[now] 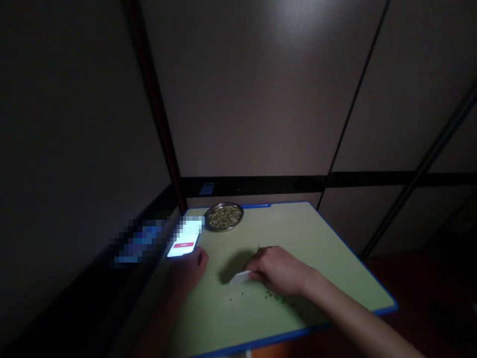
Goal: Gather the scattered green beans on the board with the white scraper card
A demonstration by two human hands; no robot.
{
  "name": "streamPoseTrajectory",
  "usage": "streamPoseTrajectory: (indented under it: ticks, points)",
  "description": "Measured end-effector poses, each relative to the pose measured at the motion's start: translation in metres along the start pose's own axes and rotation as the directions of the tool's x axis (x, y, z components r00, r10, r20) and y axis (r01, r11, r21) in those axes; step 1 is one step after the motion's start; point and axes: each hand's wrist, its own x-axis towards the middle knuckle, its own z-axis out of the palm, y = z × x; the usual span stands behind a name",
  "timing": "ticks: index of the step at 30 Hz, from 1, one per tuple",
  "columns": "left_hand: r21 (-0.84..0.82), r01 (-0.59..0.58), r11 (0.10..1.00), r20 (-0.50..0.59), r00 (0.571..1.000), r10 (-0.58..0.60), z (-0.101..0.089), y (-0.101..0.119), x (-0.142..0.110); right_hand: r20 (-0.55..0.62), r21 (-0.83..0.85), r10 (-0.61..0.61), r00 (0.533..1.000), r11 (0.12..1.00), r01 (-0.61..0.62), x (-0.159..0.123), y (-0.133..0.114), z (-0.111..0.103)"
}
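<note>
My right hand (278, 268) pinches a flat white card (240, 277), which is tilted, its free edge pointing left just above or on the green tabletop. Small dark grains (274, 296) lie scattered on the table below that hand, with a few more by the card and just beyond the fingers. At the left, my left hand (196, 263) rests on the table with its fingers curled in; whether anything is inside them is hidden. It lies close to the near end of a lit phone (184, 243).
A round metal plate (224, 217) of greenish grains stands at the table's far left. The light-green table (290, 223) has a blue rim. Dark-banded wall panels (253, 99) rise behind it and at the left.
</note>
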Motion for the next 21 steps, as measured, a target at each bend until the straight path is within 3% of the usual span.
streamPoseTrajectory:
  ticks: [4, 8, 16, 21]
  points:
    - [0.005, -0.003, 1.000, -0.004, 1.000, 0.003, 0.000, 0.001, -0.001, -0.016, 0.034, -0.174, 0.985, 0.984, 0.175, 0.028, -0.015, 0.015]
    - [0.008, -0.013, 1.000, -0.018, 1.000, 0.013, -0.002, 0.003, -0.001, -0.013, 0.077, -0.268, 0.963, 0.960, 0.268, 0.032, -0.011, 0.033]
    - [-0.031, 0.001, 1.000, -0.009, 1.000, -0.001, -0.002, 0.002, -0.002, 0.044, 0.157, -0.305, 0.951, 0.943, 0.295, 0.001, -0.001, 0.026]
    - [-0.033, 0.014, 0.999, 0.008, 1.000, -0.014, -0.002, 0.002, -0.001, 0.065, 0.209, -0.270, 0.961, 0.945, 0.251, -0.015, 0.004, 0.019]
